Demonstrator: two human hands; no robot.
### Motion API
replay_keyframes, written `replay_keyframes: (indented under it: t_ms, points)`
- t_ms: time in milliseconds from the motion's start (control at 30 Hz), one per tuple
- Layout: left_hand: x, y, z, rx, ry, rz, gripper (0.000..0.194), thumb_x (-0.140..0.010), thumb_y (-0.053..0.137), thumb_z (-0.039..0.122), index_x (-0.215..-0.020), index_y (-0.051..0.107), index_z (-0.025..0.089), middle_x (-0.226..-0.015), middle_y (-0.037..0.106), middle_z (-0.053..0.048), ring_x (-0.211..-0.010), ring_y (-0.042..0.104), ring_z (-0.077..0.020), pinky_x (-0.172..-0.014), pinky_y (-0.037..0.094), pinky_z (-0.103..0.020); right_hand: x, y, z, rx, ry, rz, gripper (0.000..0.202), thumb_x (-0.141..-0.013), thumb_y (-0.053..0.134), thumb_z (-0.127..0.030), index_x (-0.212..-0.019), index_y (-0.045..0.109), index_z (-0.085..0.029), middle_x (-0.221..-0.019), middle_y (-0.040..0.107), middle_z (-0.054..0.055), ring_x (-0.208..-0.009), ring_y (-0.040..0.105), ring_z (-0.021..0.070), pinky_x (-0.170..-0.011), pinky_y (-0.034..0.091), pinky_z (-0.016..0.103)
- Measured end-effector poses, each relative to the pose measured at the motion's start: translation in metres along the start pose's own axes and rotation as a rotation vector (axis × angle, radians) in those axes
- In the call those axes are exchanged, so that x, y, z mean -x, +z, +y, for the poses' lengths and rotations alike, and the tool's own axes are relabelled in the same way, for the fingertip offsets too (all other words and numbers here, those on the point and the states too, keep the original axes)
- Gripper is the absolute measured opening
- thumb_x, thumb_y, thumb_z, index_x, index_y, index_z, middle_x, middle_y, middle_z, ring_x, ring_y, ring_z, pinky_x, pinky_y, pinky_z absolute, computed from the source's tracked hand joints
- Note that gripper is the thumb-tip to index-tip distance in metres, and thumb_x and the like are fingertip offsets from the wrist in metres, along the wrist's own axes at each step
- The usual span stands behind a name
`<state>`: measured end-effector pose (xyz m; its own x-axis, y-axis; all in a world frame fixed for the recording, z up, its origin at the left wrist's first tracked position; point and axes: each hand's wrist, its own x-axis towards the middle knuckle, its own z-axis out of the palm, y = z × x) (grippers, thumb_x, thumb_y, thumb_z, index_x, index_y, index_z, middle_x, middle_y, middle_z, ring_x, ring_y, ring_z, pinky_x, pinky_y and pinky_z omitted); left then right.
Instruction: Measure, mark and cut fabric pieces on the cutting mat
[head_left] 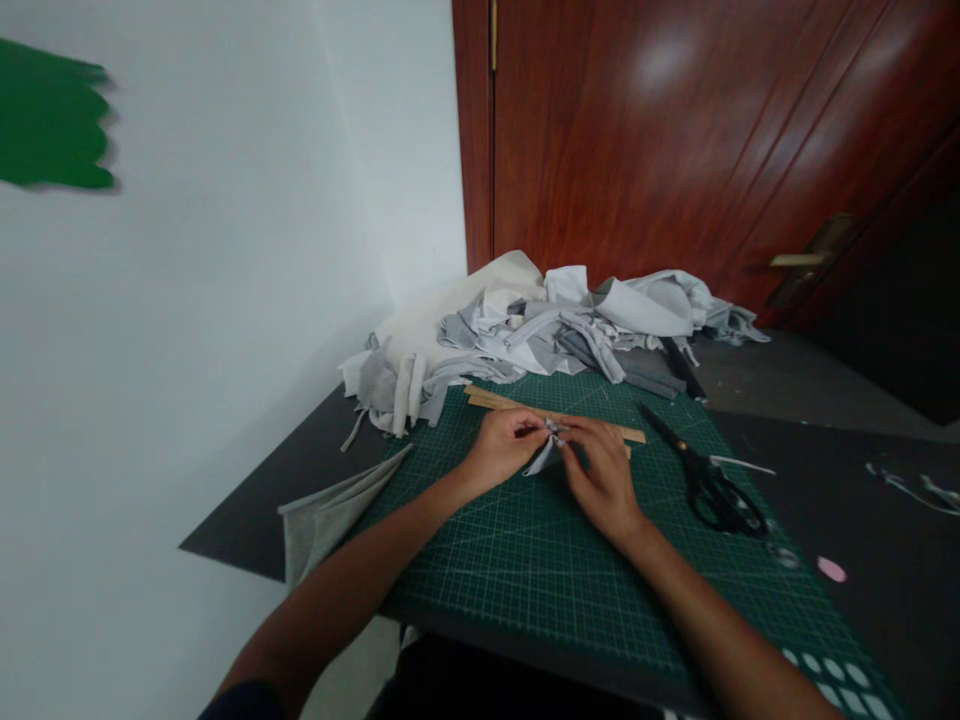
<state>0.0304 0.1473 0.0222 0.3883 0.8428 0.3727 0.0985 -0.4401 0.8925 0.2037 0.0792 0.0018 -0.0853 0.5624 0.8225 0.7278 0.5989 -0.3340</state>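
Over the green cutting mat [540,560], both hands meet at a small piece of grey fabric [541,458]. My left hand [506,442] pinches its upper left part between thumb and fingers. From the right, my right hand [600,470] grips the same piece with thumb and fingertips. The fabric's lower end hangs down as a pointed flap between the hands. Its gathered top is small and partly covered by the fingertips.
Wooden strips [487,398] lie just behind the hands. Black scissors [716,495] rest to the right, near a pink oval piece [831,569]. Fabric scraps [540,335] are heaped along the back. Grey cloth [322,520] hangs over the left edge.
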Motion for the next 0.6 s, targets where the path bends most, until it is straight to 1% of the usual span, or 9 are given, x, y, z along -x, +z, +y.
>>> replay_keyframes:
  t_ms: [100, 267, 400, 467, 600]
  points:
    - [0.0004, 0.0016, -0.0026, 0.018, -0.008, 0.004, 0.005, -0.084, 0.070, 0.017, -0.081, 0.074, 0.015, -0.081, 0.074, -0.004, -0.074, 0.067, -0.0144, -0.070, 0.051, -0.023, -0.0012, -0.0013, -0.0016, 0.012, -0.015, 0.010, 0.012, -0.100, 0.058, -0.020, -0.108, 0.065, -0.025, -0.112, 0.074, 0.008, -0.107, 0.067, 0.0276, -0.092, 0.051, 0.049]
    - [0.0018, 0.0062, -0.0056, 0.053, -0.012, 0.035, 0.006, -0.084, 0.067, 0.015, -0.081, 0.072, 0.015, -0.082, 0.074, -0.004, -0.076, 0.067, -0.0144, -0.073, 0.052, -0.023, -0.0018, -0.0020, -0.0038, 0.008, -0.038, -0.024, 0.015, -0.100, 0.056, -0.016, -0.108, 0.065, -0.026, -0.114, 0.076, 0.007, -0.108, 0.068, 0.0275, -0.093, 0.050, 0.048]
    - [0.0033, 0.0084, -0.0038, 0.106, -0.017, 0.003, 0.006, -0.084, 0.067, 0.015, -0.081, 0.073, 0.015, -0.082, 0.074, -0.003, -0.077, 0.067, -0.0140, -0.075, 0.052, -0.024, -0.0014, -0.0021, -0.0039, 0.014, -0.057, -0.043, 0.019, -0.099, 0.055, -0.015, -0.111, 0.066, -0.026, -0.115, 0.075, 0.008, -0.109, 0.068, 0.0283, -0.093, 0.051, 0.049]
    - [0.0031, 0.0076, -0.0019, 0.165, -0.056, -0.016, 0.003, -0.082, 0.071, 0.017, -0.080, 0.073, 0.015, -0.082, 0.074, -0.002, -0.077, 0.067, -0.0136, -0.075, 0.051, -0.023, -0.0015, -0.0021, -0.0042, 0.002, -0.038, -0.052, 0.018, -0.100, 0.054, -0.016, -0.110, 0.066, -0.026, -0.113, 0.076, 0.008, -0.107, 0.069, 0.0283, -0.092, 0.052, 0.049]
    - [0.0001, 0.0032, -0.0002, 0.228, -0.142, -0.055, 0.018, -0.076, 0.082, 0.029, -0.076, 0.073, 0.014, -0.074, 0.073, -0.002, -0.068, 0.065, -0.0130, -0.067, 0.050, -0.023, -0.0019, -0.0012, -0.0050, -0.033, 0.030, -0.062, 0.015, -0.101, 0.053, -0.020, -0.107, 0.066, -0.027, -0.104, 0.076, 0.007, -0.100, 0.069, 0.0278, -0.089, 0.052, 0.047]
